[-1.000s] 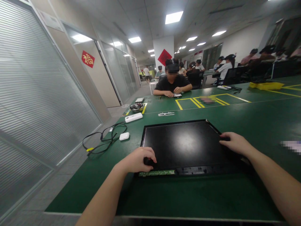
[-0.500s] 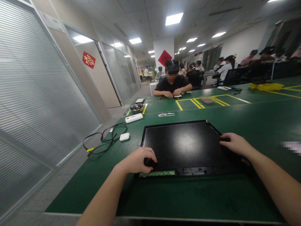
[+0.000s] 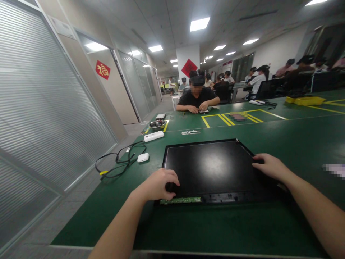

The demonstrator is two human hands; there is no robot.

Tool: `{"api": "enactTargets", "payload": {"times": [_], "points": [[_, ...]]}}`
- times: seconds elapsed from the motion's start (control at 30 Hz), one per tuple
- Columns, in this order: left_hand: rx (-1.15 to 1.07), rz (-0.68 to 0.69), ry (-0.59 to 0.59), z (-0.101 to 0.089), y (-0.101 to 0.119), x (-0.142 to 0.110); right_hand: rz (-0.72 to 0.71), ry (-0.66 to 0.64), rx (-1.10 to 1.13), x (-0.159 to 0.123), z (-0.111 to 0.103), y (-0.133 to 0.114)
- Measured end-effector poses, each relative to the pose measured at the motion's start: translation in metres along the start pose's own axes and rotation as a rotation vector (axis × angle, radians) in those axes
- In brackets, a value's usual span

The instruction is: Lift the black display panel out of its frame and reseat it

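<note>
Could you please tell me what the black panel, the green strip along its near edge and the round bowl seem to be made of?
Black panel: probably plastic or coated glass, smooth and semi-glossy, with a soft pale reflection.
Green strip: likely circuit-board laminate, given its color and small pale markings.
Bowl: probably polished metal, as its silvery rim shines.

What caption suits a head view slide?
Left hand and right hand at opposite sides of a black panel with a green circuit strip, on a green table.
</note>
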State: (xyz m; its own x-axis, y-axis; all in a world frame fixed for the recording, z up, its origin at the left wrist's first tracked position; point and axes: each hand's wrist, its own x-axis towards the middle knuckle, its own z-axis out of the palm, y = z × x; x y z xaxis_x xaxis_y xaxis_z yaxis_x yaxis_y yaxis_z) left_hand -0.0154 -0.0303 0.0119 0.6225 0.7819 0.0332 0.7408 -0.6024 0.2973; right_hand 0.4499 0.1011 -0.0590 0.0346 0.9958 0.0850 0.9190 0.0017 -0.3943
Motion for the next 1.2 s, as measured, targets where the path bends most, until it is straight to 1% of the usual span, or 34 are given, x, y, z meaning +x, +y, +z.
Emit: {"api": "enactTargets", "payload": {"times": [0.13, 0.3, 0.37, 0.47, 0.57, 0.63, 0.73, 0.83, 0.87, 0.93, 1.0, 1.07, 1.2], "points": [[0.011, -0.017, -0.001, 0.000, 0.001, 0.000, -0.005, 0.004, 0.009, 0.000, 0.002, 0.001], [-0.004, -0.023, 0.003, -0.001, 0.002, 0.001, -0.033, 0.041, -0.001, 0.001, 0.005, 0.003], [-0.039, -0.020, 0.004, 0.000, 0.001, 0.001, -0.040, 0.050, 0.002, 0.002, 0.006, 0.004], [-0.152, -0.006, -0.002, 0.002, -0.003, 0.000, -0.040, 0.058, 0.004, 0.002, 0.006, 0.004], [-0.252, 0.012, 0.037, 0.006, -0.008, 0.001, -0.047, 0.049, 0.003, 0.001, 0.006, 0.003], [-0.253, -0.001, 0.091, 0.008, -0.012, 0.002, -0.053, 0.041, 0.002, 0.001, 0.005, 0.002], [-0.194, -0.099, 0.225, 0.009, -0.018, 0.004, -0.043, 0.033, -0.001, 0.000, 0.003, 0.000], [-0.110, -0.268, 0.402, 0.010, -0.028, 0.004, -0.030, 0.030, 0.008, -0.001, 0.002, -0.001], [-0.082, -0.328, 0.446, 0.010, -0.032, 0.004, -0.031, 0.035, 0.015, -0.001, 0.002, -0.001], [-0.034, -0.443, 0.496, 0.011, -0.040, 0.004, -0.038, 0.043, 0.027, -0.001, 0.002, 0.001], [0.001, -0.547, 0.500, 0.015, -0.048, 0.003, -0.048, 0.049, 0.038, 0.000, 0.003, 0.003], [0.022, -0.637, 0.462, 0.020, -0.053, 0.003, -0.054, 0.056, 0.050, 0.002, 0.004, 0.005], [0.013, -0.761, 0.292, 0.033, -0.057, 0.003, -0.062, 0.083, 0.066, 0.002, 0.004, 0.005]]}}
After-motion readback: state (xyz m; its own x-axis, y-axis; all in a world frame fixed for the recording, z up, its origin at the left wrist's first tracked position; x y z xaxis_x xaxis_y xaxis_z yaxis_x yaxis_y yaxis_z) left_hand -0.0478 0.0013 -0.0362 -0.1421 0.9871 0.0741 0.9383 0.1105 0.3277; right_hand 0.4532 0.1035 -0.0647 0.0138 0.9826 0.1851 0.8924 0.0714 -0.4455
